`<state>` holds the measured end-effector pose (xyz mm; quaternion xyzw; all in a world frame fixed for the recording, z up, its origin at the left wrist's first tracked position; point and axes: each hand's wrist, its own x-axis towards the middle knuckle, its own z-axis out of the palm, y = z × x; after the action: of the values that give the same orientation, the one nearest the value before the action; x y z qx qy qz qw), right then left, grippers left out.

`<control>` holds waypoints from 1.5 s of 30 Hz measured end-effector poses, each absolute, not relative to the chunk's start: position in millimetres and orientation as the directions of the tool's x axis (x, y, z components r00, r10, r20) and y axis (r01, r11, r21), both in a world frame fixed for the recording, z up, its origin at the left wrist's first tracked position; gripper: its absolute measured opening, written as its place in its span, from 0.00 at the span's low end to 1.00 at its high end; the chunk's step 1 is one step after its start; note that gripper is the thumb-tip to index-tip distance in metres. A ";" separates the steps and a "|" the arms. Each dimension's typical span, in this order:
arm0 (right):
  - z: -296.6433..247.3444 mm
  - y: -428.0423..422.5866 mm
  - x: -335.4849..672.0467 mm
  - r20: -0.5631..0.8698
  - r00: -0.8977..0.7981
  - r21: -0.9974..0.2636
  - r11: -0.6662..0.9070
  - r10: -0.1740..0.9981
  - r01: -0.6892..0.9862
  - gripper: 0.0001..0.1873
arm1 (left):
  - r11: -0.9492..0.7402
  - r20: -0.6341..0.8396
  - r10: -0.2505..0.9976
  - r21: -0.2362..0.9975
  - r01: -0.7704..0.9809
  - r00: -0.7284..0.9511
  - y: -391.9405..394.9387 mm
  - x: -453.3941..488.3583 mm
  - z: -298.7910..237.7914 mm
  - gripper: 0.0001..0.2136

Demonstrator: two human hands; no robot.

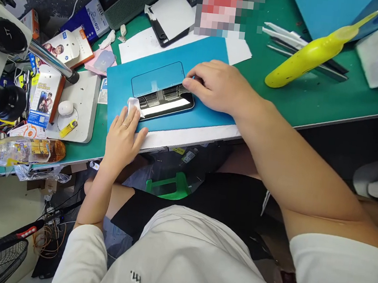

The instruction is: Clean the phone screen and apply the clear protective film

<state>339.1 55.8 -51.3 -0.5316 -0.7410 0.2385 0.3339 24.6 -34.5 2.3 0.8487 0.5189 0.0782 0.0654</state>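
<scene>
A phone (166,104) lies on the blue mat (212,51), its glossy dark face mirroring bright stripes. Along its far side is a clear, black-edged screen protector (158,76); whether it touches the phone cannot be told. With fingers stretched out, my left hand (122,134) presses a crumpled white wipe (134,104) at the phone's left end. At the right end, my right hand (217,86) is curled, its thumb and forefinger pinched at the protector's near right corner. The exact contact there is partly hidden by the fingers.
To the right lie a yellow squeeze bulb (306,57) and several tweezers-like tools (331,71). Left stand a microscope (2,50) on its pale base (90,104), small boxes (47,95) and a bottle (22,151). Another phone (162,35) lies under white paper behind the mat.
</scene>
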 end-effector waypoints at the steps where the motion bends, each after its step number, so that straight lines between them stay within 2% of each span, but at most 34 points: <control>1: -51.9 56.2 339.3 0.233 -0.211 -0.714 0.315 0.949 0.625 0.34 | -0.464 0.054 0.885 0.196 0.864 0.463 -40.1 21.2 3.9 0.30; 8: -51.7 56.3 338.0 0.226 -0.207 -0.721 0.306 0.952 0.622 0.38 | -0.501 -0.071 0.847 0.222 0.836 0.526 -44.2 15.5 20.1 0.31; 13: -49.0 55.9 336.1 0.210 -0.183 -0.770 0.277 0.961 0.574 0.40 | -0.571 -0.077 0.791 0.263 0.777 0.607 -32.1 43.7 18.3 0.35; 18: -49.0 58.0 336.8 0.231 -0.187 -0.711 0.297 0.955 0.638 0.46 | -0.642 -0.067 0.722 0.304 0.703 0.688 -20.9 86.0 5.8 0.38; 22: -47.6 56.8 338.5 0.233 -0.203 -0.683 0.308 0.951 0.662 0.47 | -0.677 -0.061 0.700 0.259 0.689 0.711 -14.9 121.3 -4.6 0.39; 25: -44.3 54.9 339.7 0.234 -0.220 -0.630 0.320 0.947 0.707 0.45 | -0.653 -0.076 0.734 0.195 0.732 0.675 -10.9 142.3 -7.1 0.36; 30: -39.0 54.1 340.5 0.221 -0.241 -0.594 0.327 0.945 0.735 0.33 | -0.605 -0.100 0.779 0.137 0.784 0.619 1.7 143.5 -2.7 0.35; 33: -37.4 54.0 340.2 0.215 -0.240 -0.603 0.322 0.947 0.730 0.30 | -0.561 -0.083 0.812 0.160 0.812 0.578 8.2 119.2 -1.3 0.35; 38: -36.9 53.3 340.9 0.188 -0.221 -0.655 0.290 0.957 0.697 0.31 | -0.481 -0.068 0.859 0.227 0.847 0.507 4.7 62.7 1.8 0.36; 45: -37.9 53.6 340.1 0.182 -0.229 -0.638 0.292 0.956 0.713 0.29 | -0.496 -0.113 0.838 0.249 0.832 0.533 -16.3 27.7 8.9 0.36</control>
<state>340.1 53.6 -37.9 -0.5539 -0.7533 0.2171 0.2803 27.7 -16.3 8.9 0.8647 0.4829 0.0116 0.1376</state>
